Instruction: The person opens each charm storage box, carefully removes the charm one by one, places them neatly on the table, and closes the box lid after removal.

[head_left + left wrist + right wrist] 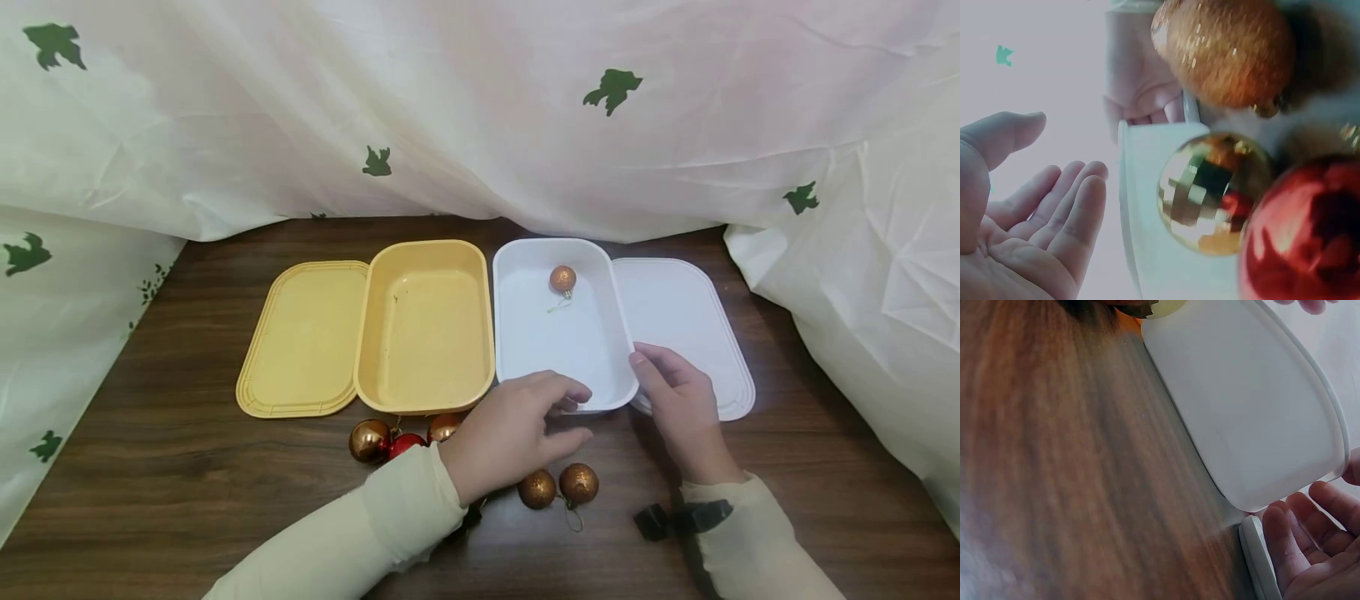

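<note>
In the head view, a white plastic box [525, 333] holds one copper glitter Christmas ball [562, 279] towards its far end. My right hand [678, 408] pinches the box's right rim near the front corner, thumb on the rim and fingers against the outer wall. Over the front edge of the same box hovers my left hand [521, 421], fingers loosely extended with nothing in them. Two glitter balls [579, 483] lie on the table just below it. The left wrist view shows a mirrored gold ball [1213, 194] and a shiny red ball [1304, 237] close by.
A yellow box [423, 333] stands left of the white one, with a yellow lid [303, 342] beside it. The white lid [690, 333] lies at right. Shiny balls, including a copper one [370, 440], sit before the yellow box. A white cloth [480, 108] hangs behind.
</note>
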The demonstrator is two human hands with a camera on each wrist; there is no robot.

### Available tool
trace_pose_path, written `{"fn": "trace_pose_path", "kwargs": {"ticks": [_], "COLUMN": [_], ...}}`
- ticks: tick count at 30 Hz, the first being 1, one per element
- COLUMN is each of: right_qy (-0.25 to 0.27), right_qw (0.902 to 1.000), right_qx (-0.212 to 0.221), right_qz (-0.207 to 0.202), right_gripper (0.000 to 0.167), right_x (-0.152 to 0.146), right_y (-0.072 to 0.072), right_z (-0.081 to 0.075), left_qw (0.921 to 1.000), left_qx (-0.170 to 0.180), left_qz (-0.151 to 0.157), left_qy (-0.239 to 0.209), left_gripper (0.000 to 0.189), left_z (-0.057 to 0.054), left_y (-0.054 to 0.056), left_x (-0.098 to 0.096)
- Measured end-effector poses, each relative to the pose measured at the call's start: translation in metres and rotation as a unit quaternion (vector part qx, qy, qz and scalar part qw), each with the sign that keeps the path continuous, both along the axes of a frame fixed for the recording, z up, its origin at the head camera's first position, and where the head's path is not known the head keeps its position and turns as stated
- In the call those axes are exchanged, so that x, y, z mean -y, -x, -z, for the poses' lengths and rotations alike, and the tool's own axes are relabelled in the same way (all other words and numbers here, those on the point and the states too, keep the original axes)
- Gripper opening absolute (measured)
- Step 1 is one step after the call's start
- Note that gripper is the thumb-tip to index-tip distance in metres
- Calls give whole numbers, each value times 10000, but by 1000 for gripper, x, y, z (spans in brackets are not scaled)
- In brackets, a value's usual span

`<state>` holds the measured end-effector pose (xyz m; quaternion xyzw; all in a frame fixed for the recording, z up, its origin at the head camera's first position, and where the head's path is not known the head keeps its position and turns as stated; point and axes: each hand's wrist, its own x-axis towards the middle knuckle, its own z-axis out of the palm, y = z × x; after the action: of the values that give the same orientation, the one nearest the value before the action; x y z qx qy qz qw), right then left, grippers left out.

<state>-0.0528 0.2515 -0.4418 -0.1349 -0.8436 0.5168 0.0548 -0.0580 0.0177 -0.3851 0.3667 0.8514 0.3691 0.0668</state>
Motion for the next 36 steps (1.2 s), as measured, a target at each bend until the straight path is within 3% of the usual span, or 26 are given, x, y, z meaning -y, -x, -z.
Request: {"fn": "trace_pose_path", "kwargs": {"ticks": [6,20,36], "right_qy": [-54,72,-10], "right_qw": [10000,9998,9999], "right_qx": [-17,-184,-124], "right_qz": [-8,-11,-6], "right_gripper": [48,45,50], "right_x": [-1,-2,0], "right_y": [-1,1,2], "right_z": [1,5,3], "left_qw": [9960,9901,9701], "left_qx": [690,985,1633], "left_qz": [-417,-873,-1382], "left_qy": [-389,-479,-1144], "left_gripper": [34,35,34], "left_z": [1,-6,-17], "left_y": [10,36,70], "left_x": [1,-16,-30]}}
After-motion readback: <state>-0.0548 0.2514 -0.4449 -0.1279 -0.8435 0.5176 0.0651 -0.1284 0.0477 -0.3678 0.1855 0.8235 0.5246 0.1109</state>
